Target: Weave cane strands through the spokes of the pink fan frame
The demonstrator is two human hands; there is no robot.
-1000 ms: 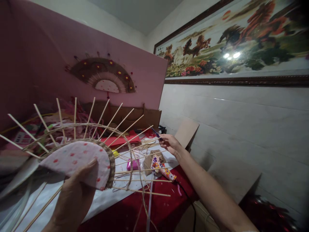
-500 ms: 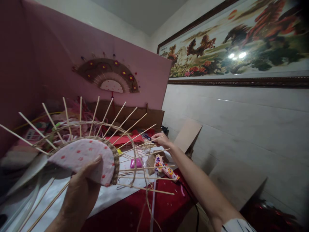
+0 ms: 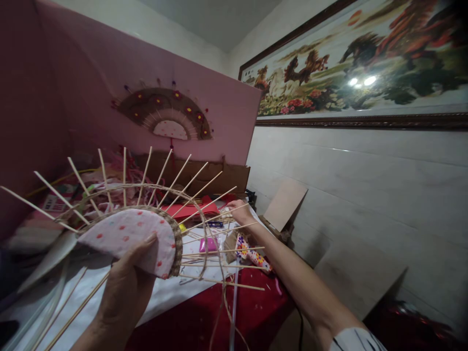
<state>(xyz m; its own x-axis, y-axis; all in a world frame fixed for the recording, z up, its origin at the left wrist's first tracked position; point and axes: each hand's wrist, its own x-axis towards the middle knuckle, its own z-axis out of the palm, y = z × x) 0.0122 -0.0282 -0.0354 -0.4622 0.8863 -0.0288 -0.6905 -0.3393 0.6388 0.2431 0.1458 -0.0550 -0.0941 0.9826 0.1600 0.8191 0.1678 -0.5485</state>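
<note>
My left hand (image 3: 127,285) is closed on a half-made fan, thumb across its white half-round cloth centre with red spots (image 3: 126,234). Thin wooden sticks (image 3: 187,184) spread out from a woven band around the cloth. A loop of twine (image 3: 199,207) runs across the sticks, and its loose ends hang down at the right. Beyond the fan, my right hand (image 3: 241,212) reaches over the table beside the red paper (image 3: 193,208). Its fingers are small and partly hidden, so their grip is unclear. A dark blue slim tool (image 3: 215,224) lies just left of it.
A finished fan (image 3: 168,109) hangs on the pink board (image 3: 226,112). On the table are a pink packet (image 3: 208,244), a flower-patterned glue gun (image 3: 252,252) with a cord, and a pile of pink ribbons (image 3: 120,178). A cardboard sheet (image 3: 285,204) leans against the wall.
My right hand has let go of the dark blue tool, which now lies on the table, and has moved slightly away from it. The fan in my left hand has shifted slightly.
</note>
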